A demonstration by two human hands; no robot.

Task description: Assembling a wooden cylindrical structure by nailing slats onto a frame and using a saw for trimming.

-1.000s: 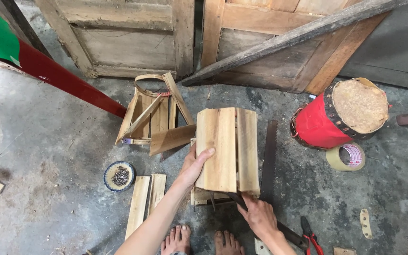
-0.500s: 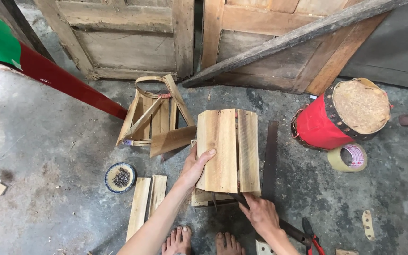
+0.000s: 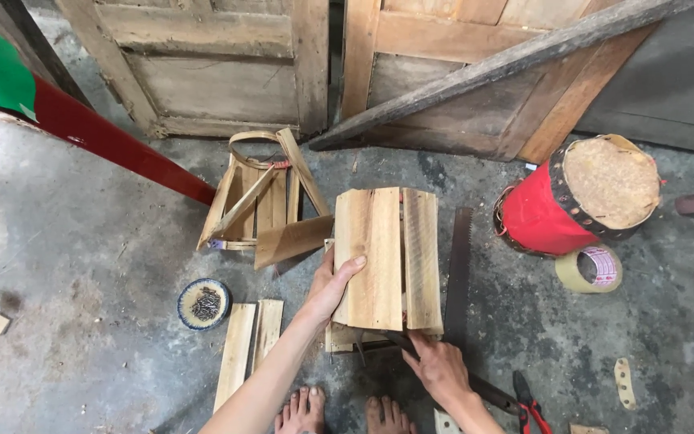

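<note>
A small crate of pale wooden slats [image 3: 387, 257] stands on the concrete floor in front of me, its top made of three boards. My left hand [image 3: 332, 285] grips its left edge, thumb on top. My right hand [image 3: 437, 368] is low at the crate's near right corner, fingers resting on a dark metal tool [image 3: 487, 391] that lies under the crate's front edge. Whether the fingers close around the tool is hidden. My bare toes [image 3: 345, 410] show at the bottom edge.
A hand saw [image 3: 458, 269] lies right of the crate. A pile of slats and a strip hoop [image 3: 260, 197] sits left. Two loose boards [image 3: 249, 345], a dish of nails [image 3: 204, 303], red pliers [image 3: 533, 406], a tape roll [image 3: 589, 268], a red drum [image 3: 576, 197] and old doors [image 3: 315, 64] surround me.
My right hand has shifted slightly along the crate's near right corner over the tool. My left hand keeps its hold on the crate's left edge.
</note>
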